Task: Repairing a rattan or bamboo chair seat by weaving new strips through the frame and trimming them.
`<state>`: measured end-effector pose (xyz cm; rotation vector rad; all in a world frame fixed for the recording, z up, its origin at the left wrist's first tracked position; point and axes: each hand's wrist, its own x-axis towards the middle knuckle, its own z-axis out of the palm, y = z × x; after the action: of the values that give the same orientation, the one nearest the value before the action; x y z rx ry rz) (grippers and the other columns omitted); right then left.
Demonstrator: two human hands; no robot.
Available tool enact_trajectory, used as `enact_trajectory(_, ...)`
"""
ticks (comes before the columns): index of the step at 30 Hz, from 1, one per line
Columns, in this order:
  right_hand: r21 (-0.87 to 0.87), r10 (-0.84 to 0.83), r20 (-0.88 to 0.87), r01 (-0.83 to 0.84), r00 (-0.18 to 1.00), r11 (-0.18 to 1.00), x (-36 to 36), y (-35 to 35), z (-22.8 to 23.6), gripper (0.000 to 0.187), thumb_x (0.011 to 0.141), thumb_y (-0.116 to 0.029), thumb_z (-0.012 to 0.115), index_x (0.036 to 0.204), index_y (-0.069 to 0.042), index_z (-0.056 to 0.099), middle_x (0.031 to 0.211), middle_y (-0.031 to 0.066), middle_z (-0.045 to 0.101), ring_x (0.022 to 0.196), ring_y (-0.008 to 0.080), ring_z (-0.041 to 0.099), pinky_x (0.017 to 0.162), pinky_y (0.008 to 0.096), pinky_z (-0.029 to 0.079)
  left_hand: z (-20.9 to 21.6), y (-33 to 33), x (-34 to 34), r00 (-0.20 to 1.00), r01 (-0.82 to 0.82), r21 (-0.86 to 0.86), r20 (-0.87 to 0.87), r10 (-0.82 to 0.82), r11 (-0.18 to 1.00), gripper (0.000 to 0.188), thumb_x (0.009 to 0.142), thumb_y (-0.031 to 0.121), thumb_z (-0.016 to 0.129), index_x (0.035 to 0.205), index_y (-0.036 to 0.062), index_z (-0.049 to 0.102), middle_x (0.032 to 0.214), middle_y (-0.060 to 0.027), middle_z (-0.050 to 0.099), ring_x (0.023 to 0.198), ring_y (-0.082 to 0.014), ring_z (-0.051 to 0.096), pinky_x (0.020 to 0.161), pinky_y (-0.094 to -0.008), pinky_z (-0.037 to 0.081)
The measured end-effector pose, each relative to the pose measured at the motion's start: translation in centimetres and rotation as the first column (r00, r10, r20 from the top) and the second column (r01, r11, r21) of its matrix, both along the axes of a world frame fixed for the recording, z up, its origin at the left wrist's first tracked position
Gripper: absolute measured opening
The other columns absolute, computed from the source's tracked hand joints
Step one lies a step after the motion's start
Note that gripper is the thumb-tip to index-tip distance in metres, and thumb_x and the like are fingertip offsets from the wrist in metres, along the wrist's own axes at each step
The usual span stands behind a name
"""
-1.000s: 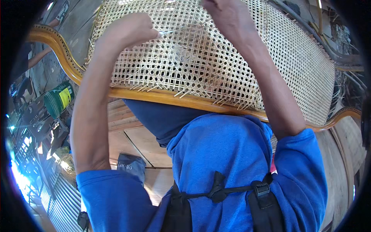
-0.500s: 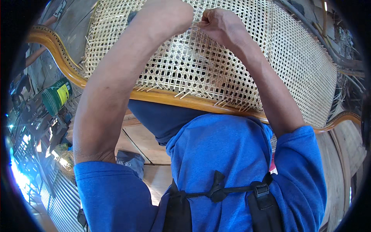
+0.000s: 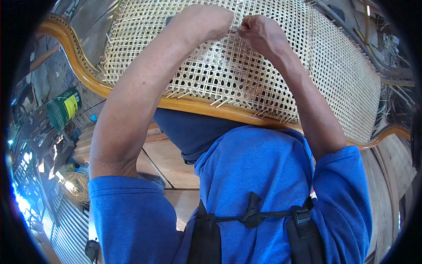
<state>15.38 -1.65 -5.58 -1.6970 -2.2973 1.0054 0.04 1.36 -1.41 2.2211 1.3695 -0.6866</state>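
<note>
A large pale panel of woven cane [image 3: 206, 72] with an open mesh lies before me, set in a curved, varnished wooden frame [image 3: 220, 111]. Short loose cane ends [image 3: 218, 103] stick out along the near edge. My left hand [image 3: 212, 23] is closed over the far part of the mesh, its fingertips hidden behind the hand. Close to its right, my right hand [image 3: 263, 35] is closed with thumb and fingers pinched together. Whatever lies between the fingers of either hand is too small to make out.
A green container with a yellow label [image 3: 65, 108] lies at the left, near a bundle of fibre strands [image 3: 75, 185]. Another person's arm [image 3: 44, 58] shows at the far left. Wooden boards [image 3: 165, 158] lie below the frame; long poles [image 3: 351, 37] run at the far right.
Both hands have shifted a little right and nearer in the picture, and the near part of the frame has shifted right too. Both hands stay closed.
</note>
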Motion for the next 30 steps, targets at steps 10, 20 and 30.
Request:
enact_trajectory(10,-0.120,0.015,-0.073,-0.023,0.997,0.992,0.2,-0.4,0.5,0.023,0.092,-0.022,0.051,0.097,-0.005,0.065,0.076,0.0116,0.065,0.064,0.0194,0.060,0.066,0.0334,0.049,1.3,-0.6,-0.3,0.998,-0.037,-0.081,0.053,0.041,0.996,0.018,0.082,0.012,0.051,0.091,0.0006,0.062,0.074,-0.0144,0.064,0.066,-0.0256,0.063,0.062,-0.0402,0.053)
enact_trajectory(20,0.518,0.185,0.055,-0.186,0.981,0.835,0.4,-0.7,-2.2,0.025,0.087,-0.020,0.058,0.107,-0.006,0.061,0.095,0.0104,0.063,0.089,0.0224,0.060,0.082,0.0342,0.048,2.8,-0.6,-2.6,0.996,-0.082,-0.029,-0.037,0.081,0.996,0.026,0.082,0.025,0.055,0.078,0.0013,0.064,0.068,-0.0142,0.062,0.060,-0.0243,0.060,0.059,-0.0387,0.051)
enact_trajectory(30,-0.181,-0.098,-0.237,0.056,0.966,0.982,-3.0,-0.5,4.9,0.034,0.092,-0.034,0.054,0.112,-0.009,0.062,0.097,0.0127,0.066,0.085,0.0223,0.063,0.082,0.0329,0.050,7.1,-1.9,-5.6,0.990,-0.017,0.154,0.141,-0.005,0.988,0.027,0.082,0.025,0.053,0.077,0.0008,0.063,0.066,-0.0168,0.059,0.062,-0.0303,0.060,0.060,-0.0425,0.046)
